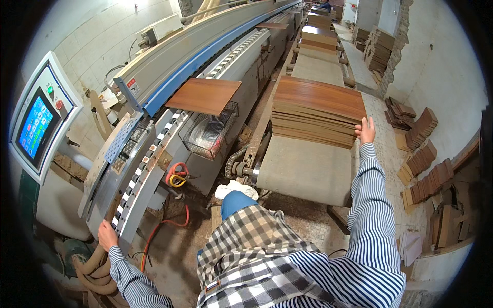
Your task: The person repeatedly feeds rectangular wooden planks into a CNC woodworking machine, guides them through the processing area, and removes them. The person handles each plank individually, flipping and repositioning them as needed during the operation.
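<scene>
My left hand rests at the near end of the machine's roller rail, holding no loose thing that I can see. On the other side, my right hand touches the right edge of a stack of reddish-brown wood-grain panels, its fingers partly stretched out. The stack lies on a grey conveyor belt. One brown panel lies across the machine's rail beside the blue guide, beyond the reach of either hand.
A control screen on a white panel stands at the left. A wire basket hangs below the rail, with a red hose nearer me. A white cloth lies by the conveyor's end. Stacked wood pieces line the right wall.
</scene>
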The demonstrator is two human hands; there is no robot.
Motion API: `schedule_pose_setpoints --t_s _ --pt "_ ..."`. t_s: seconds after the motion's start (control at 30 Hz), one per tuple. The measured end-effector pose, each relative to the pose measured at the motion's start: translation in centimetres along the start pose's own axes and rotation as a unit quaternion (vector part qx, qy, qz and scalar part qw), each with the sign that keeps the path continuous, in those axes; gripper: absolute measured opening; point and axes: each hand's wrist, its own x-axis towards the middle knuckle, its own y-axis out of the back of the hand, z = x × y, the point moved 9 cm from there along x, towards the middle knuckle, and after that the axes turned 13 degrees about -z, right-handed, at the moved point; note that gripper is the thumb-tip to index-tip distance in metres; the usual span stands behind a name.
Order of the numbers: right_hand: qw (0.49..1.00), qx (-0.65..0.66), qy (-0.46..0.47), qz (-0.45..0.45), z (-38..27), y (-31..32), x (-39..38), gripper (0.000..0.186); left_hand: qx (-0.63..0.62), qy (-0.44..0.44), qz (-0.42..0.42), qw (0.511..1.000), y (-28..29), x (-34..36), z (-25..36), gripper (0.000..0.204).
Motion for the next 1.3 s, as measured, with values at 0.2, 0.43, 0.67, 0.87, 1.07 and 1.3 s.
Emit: schedule_pose_setpoints --t_s 0.2,0.43,0.67,0.87,1.07,1.3 --pt "0.992 0.001 0.089 0.084 0.5 1.3 1.1 0.030 0.006 -0.005 -0.003 1.000 -0.5 0.5 -0.5 0.043" --pt "0.937 0.329 -0.024 -0.113 3.9 -2.8 -7.2 0.018 0.003 -0.003 0.007 1.000 0.0 -0.1 -0.2 0.044" --pt "0.926 0.251 -0.144 -0.244 2.8 -8.0 -15.1 0.029 0.003 0.017 0.017 1.000 0.7 -0.4 -0.6 0.045" --pt "0.896 0.256 -0.105 -0.349 2.4 -11.9 -21.3 0.027 -0.011 0.037 -0.008 0.999 0.6 -0.6 0.4 0.044" --pt "0.812 0.286 -0.245 -0.446 0.8 -22.7 -31.0 0.026 -0.022 0.032 0.019 0.999 1.3 -1.2 -0.7 0.041" --pt "0.695 0.270 -0.252 -0.617 -1.6 -35.9 -42.8 0.028 -0.037 0.022 0.021 0.999 1.7 -1.2 -0.3 0.040"
